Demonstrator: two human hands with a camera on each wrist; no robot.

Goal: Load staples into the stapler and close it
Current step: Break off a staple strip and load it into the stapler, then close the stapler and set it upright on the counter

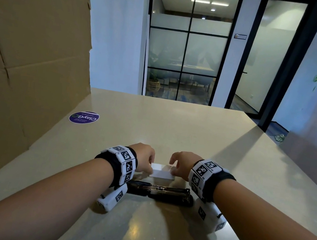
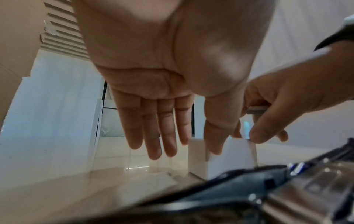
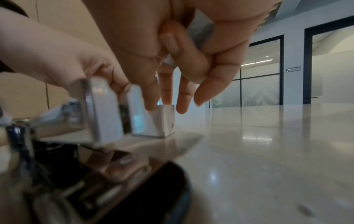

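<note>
A black and metal stapler lies opened out flat on the table, close to me. Just beyond it stands a small white staple box. My left hand holds the box's left end, thumb on the near face and fingers over the far side. My right hand touches the box's right end with its fingertips. It also grips a grey staple strip against the palm.
A tall cardboard sheet stands along the left side of the beige table. A round purple sticker lies at its foot. Behind the table's far edge are a glass partition and a door.
</note>
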